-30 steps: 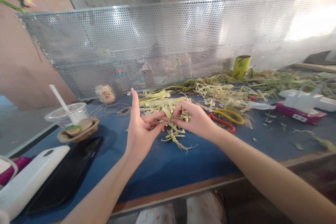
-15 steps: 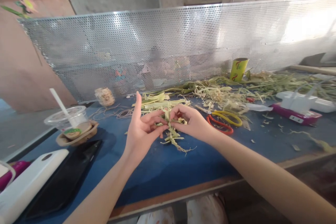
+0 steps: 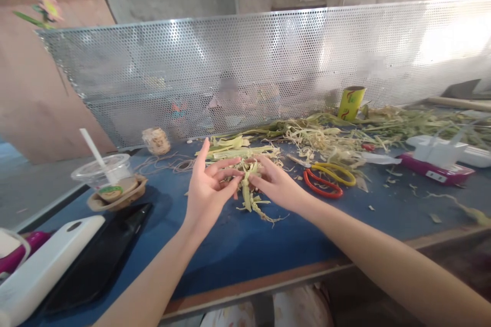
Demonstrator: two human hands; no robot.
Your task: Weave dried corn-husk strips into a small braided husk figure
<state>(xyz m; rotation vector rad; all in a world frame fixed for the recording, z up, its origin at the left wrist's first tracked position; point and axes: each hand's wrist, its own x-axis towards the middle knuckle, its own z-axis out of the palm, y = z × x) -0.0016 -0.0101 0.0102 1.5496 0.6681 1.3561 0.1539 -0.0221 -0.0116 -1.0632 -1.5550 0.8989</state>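
Observation:
Between my two hands, over the blue tabletop, is a small braided piece of pale green plant strips [image 3: 250,199], with a plaited tail and loose ends pointing toward me. My left hand [image 3: 211,184] pinches its left side between thumb and fingers, the little-used forefinger sticking up. My right hand [image 3: 273,181] grips the upper right side with bent fingers and thumb. The fingers hide part of the piece's top. Just beyond lie flat pale husk strips [image 3: 233,152]. Scissors [image 3: 326,184] with one red and one yellow handle rest right of my right hand.
A plastic cup with a straw [image 3: 102,168] sits in a cardboard holder at left, near a black tablet [image 3: 103,260] and a white case [image 3: 57,265]. Twine [image 3: 176,163], a heap of plant strips [image 3: 322,138] and a yellow tube [image 3: 351,103] lie before a perforated metal screen [image 3: 192,61].
My right hand's fingers have shifted and loosened slightly around the braided piece, showing more of its top strip. The left hand keeps nearly the same pose. The whole view has moved slightly.

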